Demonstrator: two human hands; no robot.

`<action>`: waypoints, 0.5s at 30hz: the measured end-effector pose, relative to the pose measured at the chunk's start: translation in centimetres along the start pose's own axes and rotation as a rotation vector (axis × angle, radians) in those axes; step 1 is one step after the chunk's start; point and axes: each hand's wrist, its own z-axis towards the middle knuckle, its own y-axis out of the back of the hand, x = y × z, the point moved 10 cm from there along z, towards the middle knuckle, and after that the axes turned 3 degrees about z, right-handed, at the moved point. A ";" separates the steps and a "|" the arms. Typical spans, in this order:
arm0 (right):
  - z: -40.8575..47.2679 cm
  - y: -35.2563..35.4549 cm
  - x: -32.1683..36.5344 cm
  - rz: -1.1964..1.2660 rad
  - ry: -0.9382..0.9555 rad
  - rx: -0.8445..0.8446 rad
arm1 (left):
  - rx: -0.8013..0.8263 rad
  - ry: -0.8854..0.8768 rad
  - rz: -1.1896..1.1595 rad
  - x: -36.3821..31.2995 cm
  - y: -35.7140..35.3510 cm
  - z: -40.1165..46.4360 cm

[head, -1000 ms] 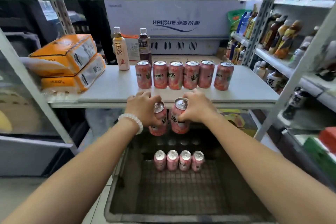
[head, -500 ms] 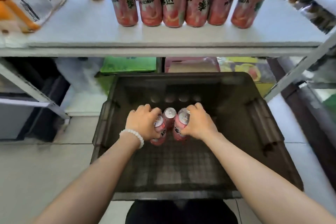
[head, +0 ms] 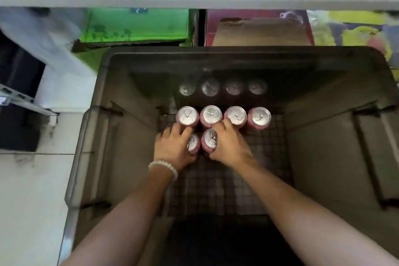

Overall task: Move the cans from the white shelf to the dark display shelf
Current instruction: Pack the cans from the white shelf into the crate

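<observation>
While hands grip 2, 4 pink cans (head: 223, 116) stand silver-topped.

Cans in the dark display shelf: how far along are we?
Done: a row of four cans stands upright on the wire floor of the dark display shelf. In hand: the left hand and right hand each grip one can, setting them just in front of that row. Left: the white shelf's top is out of view, so I can't count what remains.

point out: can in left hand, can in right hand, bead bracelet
can in left hand (head: 192, 144): head view, visible sliver of its silver top.
can in right hand (head: 210, 138): head view, centre of its lid.
bead bracelet (head: 163, 166): head view, beads across the left wrist.
</observation>
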 end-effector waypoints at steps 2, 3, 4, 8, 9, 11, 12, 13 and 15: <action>0.5 -0.4 -0.4 -0.009 0.006 -0.038 | -0.022 -0.014 -0.025 0.1 -1.1 0.6; 0.7 -0.4 -0.6 -0.007 0.010 -0.065 | -0.018 -0.015 -0.047 0.1 -1.6 0.8; 0.7 -0.5 -0.7 -0.003 0.010 -0.085 | -0.011 -0.012 -0.065 0.2 -2.0 1.0; 0.5 -0.7 -1.0 0.002 0.020 -0.128 | -0.037 -0.009 -0.065 0.3 -2.4 1.0; 0.4 -0.7 -0.9 -0.015 0.026 -0.131 | -0.036 -0.008 -0.050 0.3 -2.4 1.0; 0.2 -0.5 -0.7 -0.071 0.034 -0.103 | -0.014 -0.010 -0.013 0.2 -2.0 1.0; 0.0 -0.5 -0.6 -0.088 0.031 -0.071 | 0.035 -0.015 0.014 -0.1 -1.9 1.0; -0.1 -0.3 -0.5 -0.098 0.029 -0.031 | 0.093 -0.023 0.042 -0.4 -1.6 1.0; -0.6 1.0 0.6 -0.119 0.049 0.038 | 0.159 -0.036 0.082 -0.5 -0.1 0.8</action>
